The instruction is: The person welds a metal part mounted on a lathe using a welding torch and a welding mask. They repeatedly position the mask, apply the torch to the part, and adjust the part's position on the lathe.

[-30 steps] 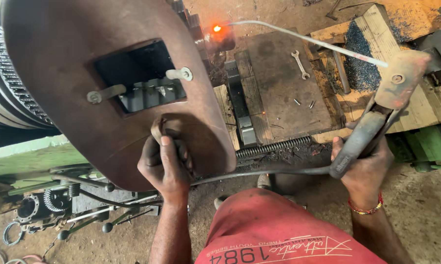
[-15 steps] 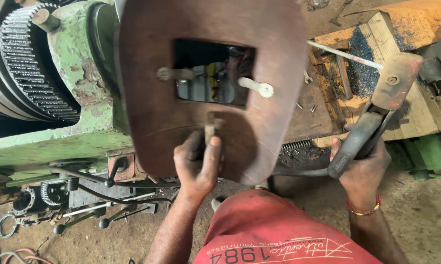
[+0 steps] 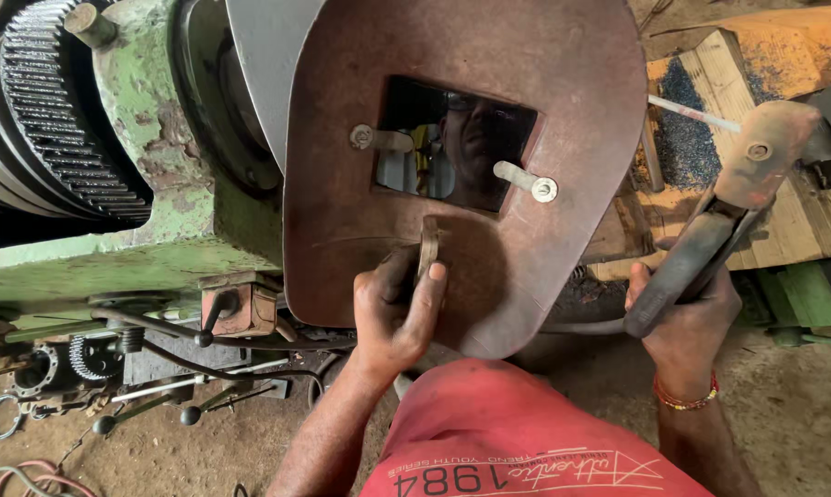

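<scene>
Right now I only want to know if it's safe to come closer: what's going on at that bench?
A person in a red shirt holds a brown welding shield up by its handle in the left hand, its dark window facing the camera. The right hand grips an electrode holder with a thin rod pointing over the wooden boards. No arc or spark shows. A green machine with a big gear stands to the left.

Soft, even daylight, sharp focus throughout, slight wide-angle bending at the edges, dark upper-left corner.
</scene>
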`<state>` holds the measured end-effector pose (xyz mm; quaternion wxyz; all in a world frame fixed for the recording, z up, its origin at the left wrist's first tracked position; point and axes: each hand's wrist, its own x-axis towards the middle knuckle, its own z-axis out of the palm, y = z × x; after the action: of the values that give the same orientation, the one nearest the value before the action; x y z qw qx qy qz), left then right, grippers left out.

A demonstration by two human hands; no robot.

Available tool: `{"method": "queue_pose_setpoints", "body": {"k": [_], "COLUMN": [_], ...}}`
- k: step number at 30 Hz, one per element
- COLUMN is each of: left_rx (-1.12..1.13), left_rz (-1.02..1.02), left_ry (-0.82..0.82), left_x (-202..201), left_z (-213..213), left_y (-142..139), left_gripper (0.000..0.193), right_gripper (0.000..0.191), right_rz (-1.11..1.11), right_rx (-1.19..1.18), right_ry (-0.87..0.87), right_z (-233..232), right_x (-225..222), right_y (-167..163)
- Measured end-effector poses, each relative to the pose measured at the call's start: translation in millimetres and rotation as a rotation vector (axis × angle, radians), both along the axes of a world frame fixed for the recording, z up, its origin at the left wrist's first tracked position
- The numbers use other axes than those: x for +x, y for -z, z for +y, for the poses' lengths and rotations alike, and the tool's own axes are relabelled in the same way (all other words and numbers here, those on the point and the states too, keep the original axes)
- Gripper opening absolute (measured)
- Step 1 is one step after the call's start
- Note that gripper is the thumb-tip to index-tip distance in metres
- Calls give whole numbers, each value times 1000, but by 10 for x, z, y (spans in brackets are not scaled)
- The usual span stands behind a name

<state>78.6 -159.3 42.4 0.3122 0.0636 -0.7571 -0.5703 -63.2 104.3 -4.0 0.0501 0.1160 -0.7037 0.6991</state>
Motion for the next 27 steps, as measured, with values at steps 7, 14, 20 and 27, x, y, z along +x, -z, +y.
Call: {"method": "queue_pose_setpoints", "body": {"k": [7,14,20,27], "left_rx": [9,7,-62,6], "left_rz": [-14,-8,25,-19], "left_ry": [4,-1,-15,19], "left_x": [11,-7,-19,-32], "left_z": [8,11,9,-1], "left_y": [7,4,20,38], "left_gripper": [23,18,21,26], "right_gripper": [27,33,36,26], "right_rz": [155,41,14,109], "right_rx": [227,80,36,191], "right_ry": [49,4,-3,34], "right_z": [37,22,30,36], "right_x": [-2,3,2,-4], "right_y": [2,-20,-38,-22]}}
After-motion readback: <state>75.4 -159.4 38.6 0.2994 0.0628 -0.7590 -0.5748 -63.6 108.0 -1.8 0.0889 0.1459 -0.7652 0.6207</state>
